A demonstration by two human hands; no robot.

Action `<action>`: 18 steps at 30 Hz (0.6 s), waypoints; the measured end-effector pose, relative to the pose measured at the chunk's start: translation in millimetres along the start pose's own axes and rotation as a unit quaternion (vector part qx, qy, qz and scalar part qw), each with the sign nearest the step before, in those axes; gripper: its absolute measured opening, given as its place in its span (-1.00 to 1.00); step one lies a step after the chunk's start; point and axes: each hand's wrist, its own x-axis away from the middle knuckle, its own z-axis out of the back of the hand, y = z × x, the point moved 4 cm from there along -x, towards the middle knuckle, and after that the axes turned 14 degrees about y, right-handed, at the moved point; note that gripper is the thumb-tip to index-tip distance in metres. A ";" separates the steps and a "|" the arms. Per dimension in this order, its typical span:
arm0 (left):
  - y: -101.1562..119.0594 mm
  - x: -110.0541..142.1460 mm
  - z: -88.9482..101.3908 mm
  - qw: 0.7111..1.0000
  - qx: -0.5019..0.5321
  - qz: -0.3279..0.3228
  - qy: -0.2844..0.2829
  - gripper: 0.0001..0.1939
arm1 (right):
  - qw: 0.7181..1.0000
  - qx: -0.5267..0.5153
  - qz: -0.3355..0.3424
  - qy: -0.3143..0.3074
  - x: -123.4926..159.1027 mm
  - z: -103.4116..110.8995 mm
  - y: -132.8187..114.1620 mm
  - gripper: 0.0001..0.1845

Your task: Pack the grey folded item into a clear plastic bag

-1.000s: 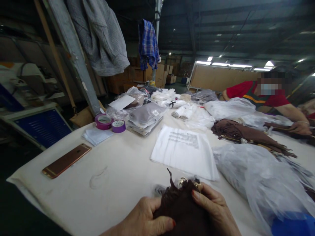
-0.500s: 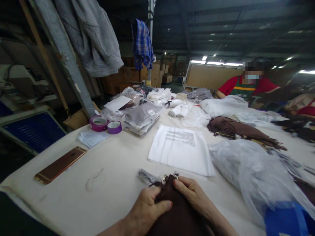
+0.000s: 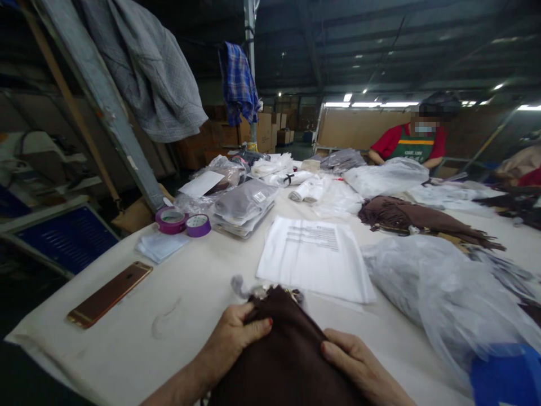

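A dark brown fabric piece (image 3: 287, 349) with small metal rings at its far end lies on the white table (image 3: 198, 282) right in front of me. My left hand (image 3: 230, 338) grips its left edge, thumb on top and fingers curled under. My right hand (image 3: 359, 366) lies on its right side with fingers bent over the cloth. A scrap of grey plastic (image 3: 239, 285) pokes out beyond the far end of the fabric.
A rose-gold phone (image 3: 110, 293) lies at left, with two purple tape rolls (image 3: 181, 221) farther back. A stack of printed white sheets (image 3: 316, 256), plastic bags (image 3: 443, 299), packed garments (image 3: 245, 206) and a fringed brown piece (image 3: 418, 223) fill the table. A person in red (image 3: 416, 144) works across it.
My right hand slid back from the ringed end to the fabric's right side. The brown fabric spread wider over the table. The person across moved back from the table.
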 end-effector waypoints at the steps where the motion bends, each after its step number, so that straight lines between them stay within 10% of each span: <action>1: -0.6 -1.0 2.2 1.000 -0.018 -0.009 0.018 -0.56 | 1.000 0.022 0.000 0.018 -0.2 0.4 2.1 -0.43; 8: -1.0 0.3 11.0 0.999 -0.004 0.023 0.042 -0.51 | 0.966 0.203 0.101 0.126 3.4 3.8 -14.1 -0.44; 18: -38.2 4.0 11.5 0.995 0.052 0.059 0.066 -0.56 | 0.994 -0.048 -0.094 -0.041 4.8 -7.7 15.1 -0.52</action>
